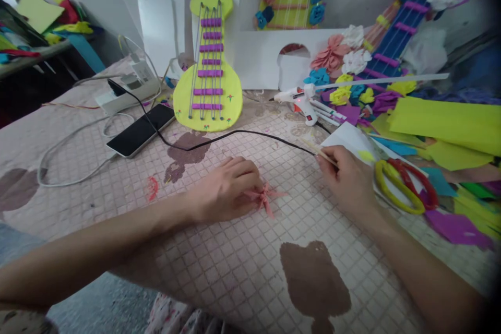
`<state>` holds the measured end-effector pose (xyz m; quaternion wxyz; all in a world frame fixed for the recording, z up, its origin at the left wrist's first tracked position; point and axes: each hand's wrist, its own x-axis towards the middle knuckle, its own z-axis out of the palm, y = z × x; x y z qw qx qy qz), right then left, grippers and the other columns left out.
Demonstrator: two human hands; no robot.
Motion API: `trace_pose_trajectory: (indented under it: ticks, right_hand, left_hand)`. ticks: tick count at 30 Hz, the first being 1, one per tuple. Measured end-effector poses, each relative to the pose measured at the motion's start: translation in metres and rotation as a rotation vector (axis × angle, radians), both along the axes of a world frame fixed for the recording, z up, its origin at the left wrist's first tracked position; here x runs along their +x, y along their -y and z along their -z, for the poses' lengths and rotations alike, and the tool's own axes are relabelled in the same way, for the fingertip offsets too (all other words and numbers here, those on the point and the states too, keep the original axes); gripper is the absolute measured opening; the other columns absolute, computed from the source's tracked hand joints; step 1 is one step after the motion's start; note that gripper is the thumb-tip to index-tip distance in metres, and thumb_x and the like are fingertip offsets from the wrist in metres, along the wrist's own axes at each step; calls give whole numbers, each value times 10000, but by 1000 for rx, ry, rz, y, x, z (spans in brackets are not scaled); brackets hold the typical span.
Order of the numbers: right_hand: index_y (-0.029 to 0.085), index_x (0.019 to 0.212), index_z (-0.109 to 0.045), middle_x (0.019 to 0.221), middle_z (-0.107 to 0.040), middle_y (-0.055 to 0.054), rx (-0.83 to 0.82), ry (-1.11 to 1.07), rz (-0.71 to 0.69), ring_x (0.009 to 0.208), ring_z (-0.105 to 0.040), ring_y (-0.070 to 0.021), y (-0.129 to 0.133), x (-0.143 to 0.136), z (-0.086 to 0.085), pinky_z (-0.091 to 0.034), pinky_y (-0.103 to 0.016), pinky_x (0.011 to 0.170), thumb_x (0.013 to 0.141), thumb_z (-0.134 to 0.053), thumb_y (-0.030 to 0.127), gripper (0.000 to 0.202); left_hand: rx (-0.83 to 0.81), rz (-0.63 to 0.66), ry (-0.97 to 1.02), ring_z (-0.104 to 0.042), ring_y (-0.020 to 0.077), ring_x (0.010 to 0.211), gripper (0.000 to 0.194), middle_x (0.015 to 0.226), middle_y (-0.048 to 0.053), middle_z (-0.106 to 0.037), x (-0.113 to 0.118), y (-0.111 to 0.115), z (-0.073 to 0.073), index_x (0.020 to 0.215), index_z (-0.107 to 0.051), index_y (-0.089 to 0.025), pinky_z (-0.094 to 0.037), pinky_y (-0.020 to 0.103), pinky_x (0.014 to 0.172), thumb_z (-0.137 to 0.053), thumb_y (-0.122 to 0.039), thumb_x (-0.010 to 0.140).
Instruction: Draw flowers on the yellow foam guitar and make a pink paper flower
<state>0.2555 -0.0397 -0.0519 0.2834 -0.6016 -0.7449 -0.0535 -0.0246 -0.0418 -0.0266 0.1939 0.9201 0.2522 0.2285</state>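
Observation:
My left hand (pixel 230 188) rests on the patterned tablecloth, its curled fingertips pinching the left side of a pink paper piece (pixel 266 195) with pointed strips spreading outward. Farther right, my right hand (pixel 346 175) holds a thin pale stick (pixel 313 147) between thumb and fingers; the stick points up and to the left. The end of a black cable (pixel 270 137) passes close to those fingertips. A small pink scrap (pixel 152 188) lies left of my left hand.
Behind stand a yellow paper guitar (pixel 209 83) and a blue one (pixel 395 42) with paper flowers. A glue gun (pixel 299 102), scissors (pixel 403 185) and coloured sheets (pixel 446 125) lie right. At left are a phone (pixel 141 130) and a power strip (pixel 127 93).

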Motion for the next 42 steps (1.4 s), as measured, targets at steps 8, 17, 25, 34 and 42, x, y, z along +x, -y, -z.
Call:
trace_pose_trajectory:
  ticks: [8,17,25,34,42]
  right_hand:
    - [212,871,-573,783,-677,-45,-6,-25,44,688,-618,-188,2,-1,-2,-430,-307,606,877,-472,345,167]
    - [211,854,-578,734,-669,-33,37,-11,49,658,-620,-183,4,0,-2,-416,-295,581,872,-483,353,172]
    - [223,884,-545,767,-682,-25,67,31,-32,641,-644,-170,5,1,3,-453,-274,561,894,-455,295,116]
    - [217,892,-525,780,-671,-13,61,205,-138,664,-651,-156,7,-3,5,-429,-259,537,918,-437,247,98]
    - [204,1020,-546,894,-693,-32,2,237,-110,664,-660,-172,23,-7,-8,-431,-276,518,915,-443,307,179]
  left_hand:
    - [-271,151,-30,-551,136,792,109,824,51,-619,-12,-9,-3,843,-606,-142,-436,270,742,-526,-191,899]
    - [-496,320,-7,-581,129,774,75,784,52,-654,-12,-7,-11,778,-600,-156,-444,239,697,-598,-129,848]
    - [-441,353,-81,-604,125,775,85,765,35,-657,-16,-12,-20,793,-593,-179,-471,231,736,-592,-109,841]
    - [-418,278,12,-577,125,784,98,803,53,-639,-11,-10,-17,797,-601,-157,-463,217,687,-544,-110,863]
    - [-253,229,-3,-571,129,812,78,846,58,-634,8,-26,-11,848,-625,-138,-450,234,738,-556,-158,878]
